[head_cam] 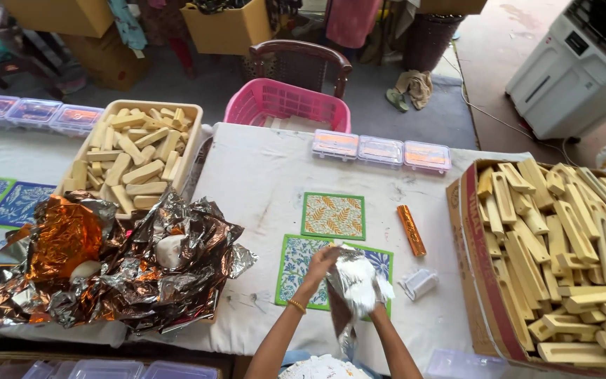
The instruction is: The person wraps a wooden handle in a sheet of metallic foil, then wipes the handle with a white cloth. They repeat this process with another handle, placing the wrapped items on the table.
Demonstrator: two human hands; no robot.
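Observation:
Both my hands meet over a green-bordered patterned card (296,263) on the white table. My left hand (320,263) presses a sheet of silver foil (355,284) from the left. My right hand (375,298) is mostly hidden under that foil, which is wrapped around something I cannot see. A second patterned card (333,215) lies just beyond. A foil-wrapped orange stick (411,230) lies to the right of it, and a small clear tape dispenser (419,283) sits near my right hand.
A heap of crumpled silver and orange foil (113,263) fills the left. A tray of wooden blocks (135,151) stands behind it. A cardboard box (478,274) of wooden pieces is at the right. Clear lidded boxes (380,151) line the far edge, with a pink basket (285,104) beyond.

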